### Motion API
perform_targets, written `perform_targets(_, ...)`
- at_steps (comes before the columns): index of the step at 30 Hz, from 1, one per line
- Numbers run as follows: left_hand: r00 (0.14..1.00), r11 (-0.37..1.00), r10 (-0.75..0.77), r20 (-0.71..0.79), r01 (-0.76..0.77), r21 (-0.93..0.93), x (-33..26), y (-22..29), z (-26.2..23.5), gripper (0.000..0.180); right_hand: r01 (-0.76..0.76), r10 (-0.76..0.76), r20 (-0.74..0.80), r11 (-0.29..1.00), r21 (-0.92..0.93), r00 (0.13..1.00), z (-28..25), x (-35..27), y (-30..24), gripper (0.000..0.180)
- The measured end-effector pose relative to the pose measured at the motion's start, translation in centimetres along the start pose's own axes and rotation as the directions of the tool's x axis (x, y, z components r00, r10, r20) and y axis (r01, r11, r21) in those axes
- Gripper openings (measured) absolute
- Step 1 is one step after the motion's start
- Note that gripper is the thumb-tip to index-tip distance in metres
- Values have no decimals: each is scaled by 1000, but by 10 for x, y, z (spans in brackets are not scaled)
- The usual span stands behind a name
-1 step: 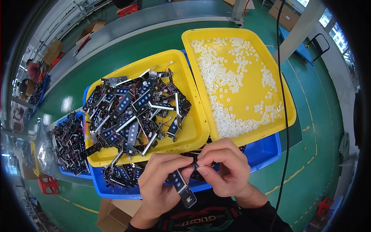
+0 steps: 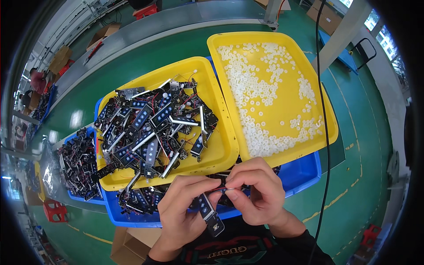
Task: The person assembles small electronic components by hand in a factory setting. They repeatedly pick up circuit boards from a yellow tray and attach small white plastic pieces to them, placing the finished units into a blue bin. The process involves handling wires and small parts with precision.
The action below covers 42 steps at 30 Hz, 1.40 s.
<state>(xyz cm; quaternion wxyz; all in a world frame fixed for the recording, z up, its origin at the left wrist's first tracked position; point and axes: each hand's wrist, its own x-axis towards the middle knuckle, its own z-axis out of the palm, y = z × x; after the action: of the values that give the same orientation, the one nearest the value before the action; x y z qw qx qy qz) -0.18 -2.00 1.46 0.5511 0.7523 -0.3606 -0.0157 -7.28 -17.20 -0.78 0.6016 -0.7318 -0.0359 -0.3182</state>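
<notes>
Close to my chest, my left hand (image 2: 183, 207) is closed around a narrow black circuit board (image 2: 206, 210) with a row of pale blue-white lights. The board slants down toward me past my fingers. A thin red wire (image 2: 217, 189) runs from it across to my right hand (image 2: 258, 190), whose thumb and forefinger pinch the wire's far end. What sits at the pinched tip is too small to tell. Just beyond my hands, a yellow tray (image 2: 227, 148) holds a heap of similar boards with wires. Another yellow tray (image 2: 329, 123) holds small white plastic rings (image 2: 265, 143).
Beneath the trays lies a blue bin (image 2: 307, 174) with more boards; another blue bin (image 2: 79, 165) of boards stands at left. A black cable (image 2: 326, 132) hangs down on the right. An open cardboard box (image 2: 132, 245) sits below. A grey bench (image 2: 176, 33) runs behind.
</notes>
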Motion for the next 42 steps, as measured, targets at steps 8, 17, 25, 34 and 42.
perform_targets(8, 990, 989, -137, 42, 134, 63, 6, 1, -17, 20, -45, 52, 43, 985, -166, 998, -15, 13, -15, 25)
perform_targets(17, 982, 856, 94, -162, 4, 517, 34, 2, -28, 44, -45, 20, -40, 410, -911, 999, -62, 26, 10, 26)
perform_targets(25, 883, 797, -8, 470, -278, 537, -2, -4, -19, 37, -87, 151, -18, 471, -878, 988, -64, 29, 6, 21)
perform_targets(34, 904, 712, -29, 426, -280, 644, -3, -19, 21, 33, -73, 91, -32, 492, -867, 995, -63, 32, 9, 12)
perform_targets(42, 923, 723, -127, 364, -166, 671, -1, -15, 34, 30, -31, 112, 36, 547, -836, 993, -74, 30, 11, 11)
